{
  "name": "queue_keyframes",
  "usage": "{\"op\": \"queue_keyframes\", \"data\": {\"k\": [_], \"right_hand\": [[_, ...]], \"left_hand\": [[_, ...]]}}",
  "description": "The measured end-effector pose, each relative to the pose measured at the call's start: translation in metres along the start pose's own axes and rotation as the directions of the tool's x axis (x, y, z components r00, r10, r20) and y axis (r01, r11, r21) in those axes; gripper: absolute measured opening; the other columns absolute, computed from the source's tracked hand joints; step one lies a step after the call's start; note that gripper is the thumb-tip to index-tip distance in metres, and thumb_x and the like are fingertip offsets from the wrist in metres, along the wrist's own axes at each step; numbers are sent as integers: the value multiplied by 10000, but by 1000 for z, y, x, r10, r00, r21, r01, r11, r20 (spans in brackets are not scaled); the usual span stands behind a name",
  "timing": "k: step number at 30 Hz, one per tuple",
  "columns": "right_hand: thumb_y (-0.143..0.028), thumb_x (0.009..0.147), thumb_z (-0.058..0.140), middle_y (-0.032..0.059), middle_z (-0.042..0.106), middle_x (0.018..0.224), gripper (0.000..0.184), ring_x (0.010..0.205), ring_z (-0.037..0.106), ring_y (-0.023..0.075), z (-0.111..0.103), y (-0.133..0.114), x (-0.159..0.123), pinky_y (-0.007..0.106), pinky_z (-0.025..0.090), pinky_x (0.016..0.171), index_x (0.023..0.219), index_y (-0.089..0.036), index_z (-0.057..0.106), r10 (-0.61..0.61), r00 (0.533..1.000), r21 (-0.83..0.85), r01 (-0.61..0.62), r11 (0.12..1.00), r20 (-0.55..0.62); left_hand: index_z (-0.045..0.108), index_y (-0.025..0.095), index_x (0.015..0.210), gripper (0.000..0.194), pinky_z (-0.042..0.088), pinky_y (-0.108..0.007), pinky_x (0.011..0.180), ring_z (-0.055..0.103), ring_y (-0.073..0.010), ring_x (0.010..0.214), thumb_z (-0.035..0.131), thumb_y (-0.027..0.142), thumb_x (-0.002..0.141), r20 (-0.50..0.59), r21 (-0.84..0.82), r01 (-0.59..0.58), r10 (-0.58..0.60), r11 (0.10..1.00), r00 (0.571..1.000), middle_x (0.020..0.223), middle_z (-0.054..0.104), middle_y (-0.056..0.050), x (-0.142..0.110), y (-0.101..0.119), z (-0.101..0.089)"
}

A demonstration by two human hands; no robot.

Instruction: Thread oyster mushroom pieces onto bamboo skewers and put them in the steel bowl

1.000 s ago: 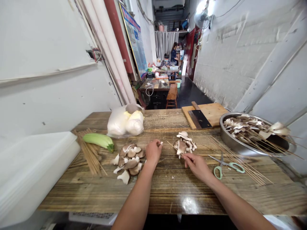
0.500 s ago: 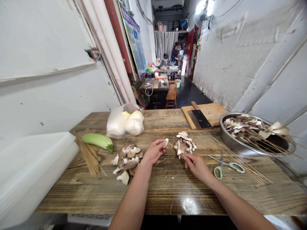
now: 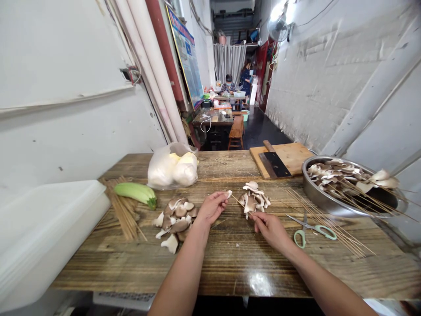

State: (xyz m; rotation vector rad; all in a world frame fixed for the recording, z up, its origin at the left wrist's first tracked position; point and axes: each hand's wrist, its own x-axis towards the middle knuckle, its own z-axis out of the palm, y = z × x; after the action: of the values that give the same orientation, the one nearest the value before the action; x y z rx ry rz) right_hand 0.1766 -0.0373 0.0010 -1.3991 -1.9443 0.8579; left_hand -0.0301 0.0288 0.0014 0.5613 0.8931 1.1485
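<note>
Between the thumb and fingers of my left hand (image 3: 212,207) is a small mushroom piece (image 3: 229,193), pale where it shows. My right hand (image 3: 270,227) pinches a thin wooden skewer (image 3: 237,200), whose tip points up and left at that piece; whether it has pierced it I cannot tell. Behind the skewer lies a small heap of oyster mushrooms (image 3: 252,186). A larger pile of oyster mushrooms (image 3: 177,219) rests left of my left forearm. Right of my right hand, scissors (image 3: 304,232) with pale green handles lie spread apart beside loose skewers (image 3: 338,235).
A steel basin (image 3: 309,193) of skewered mushrooms stands right, near a cutting board (image 3: 296,153) with a cleaver (image 3: 274,163). On the left are a plastic bag (image 3: 159,171), a green squash (image 3: 131,193), bundled skewers (image 3: 121,215) and a white container (image 3: 66,210). Two people are in the background.
My left hand has moved right from beside the mushroom pile, bringing the mushroom piece to the skewer's tip. My right hand has stayed nearly still.
</note>
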Motion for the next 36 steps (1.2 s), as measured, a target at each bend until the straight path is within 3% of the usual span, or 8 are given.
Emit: {"op": "queue_keyframes", "data": {"k": [12, 19, 23, 25, 28, 31, 33, 36], "right_hand": [[-357, 896, 360, -15, 563, 526, 375, 519, 528, 131, 2, -3, 0, 220, 372, 557, 622, -187, 552, -15, 999, 6, 15, 1000, -47], [-348, 889, 368, -10, 571, 539, 348, 534, 535, 138, -1, -6, -1, 228, 382, 578, 661, -183, 573, -5, 995, 44, 10, 999, -95], [-370, 878, 386, -5, 582, 550, 352, 539, 537, 141, -13, -5, 1, 234, 386, 585, 659, -178, 586, 18, 983, 61, -7, 998, -185], [-387, 870, 400, 2, 597, 568, 344, 557, 548, 148, -20, -2, 3, 239, 396, 599, 696, -171, 605, 33, 970, 78, -14, 997, -242], [-401, 866, 404, 11, 615, 588, 341, 572, 559, 159, -24, 2, 5, 245, 408, 607, 808, -156, 635, 48, 954, 98, -20, 995, -296], [-388, 866, 405, 13, 615, 587, 335, 571, 559, 160, -23, 3, 5, 246, 407, 606, 834, -150, 639, 45, 956, 88, -20, 996, -289], [-377, 867, 406, 12, 613, 585, 327, 577, 560, 159, -22, 2, 5, 245, 406, 614, 799, -154, 635, 42, 956, 89, -17, 996, -290], [-367, 868, 406, 8, 599, 575, 319, 571, 555, 156, -22, 0, 6, 241, 400, 609, 756, -160, 622, 45, 951, 101, -15, 995, -305]], "left_hand": [[629, 99, 691, 235, 367, -149, 489, 485, -33, 511, 780, 185, 533, 33, 106, -16, 13, 994, 999, 580, 569, 3, -9, -6, 12], [627, 115, 726, 245, 357, -187, 518, 492, -56, 520, 765, 237, 565, 230, 238, 51, -107, 970, 967, 612, 581, -4, -24, -25, 34], [651, 160, 822, 255, 392, -231, 612, 536, -106, 637, 712, 321, 634, 107, 288, -107, 79, 952, 991, 724, 616, -27, -18, -25, 31], [666, 174, 767, 185, 386, -243, 664, 526, -119, 658, 710, 292, 632, -6, 475, -272, 311, 837, 950, 716, 612, -26, -11, -25, 23], [682, 200, 757, 125, 369, -258, 703, 509, -142, 673, 697, 233, 637, 39, 705, -379, 500, 600, 865, 710, 602, -29, -4, -31, 14], [668, 204, 834, 149, 367, -292, 728, 509, -173, 711, 645, 260, 698, 156, 821, -418, 551, 390, 820, 730, 594, -46, -8, -38, 17], [647, 197, 853, 151, 362, -318, 759, 506, -191, 772, 586, 295, 754, 297, 873, -458, 559, 169, 774, 770, 589, -58, -16, -41, 25], [633, 199, 859, 157, 359, -337, 772, 492, -205, 844, 543, 307, 789, 532, 838, -525, 438, -148, 725, 830, 579, -65, -27, -44, 37]]}}
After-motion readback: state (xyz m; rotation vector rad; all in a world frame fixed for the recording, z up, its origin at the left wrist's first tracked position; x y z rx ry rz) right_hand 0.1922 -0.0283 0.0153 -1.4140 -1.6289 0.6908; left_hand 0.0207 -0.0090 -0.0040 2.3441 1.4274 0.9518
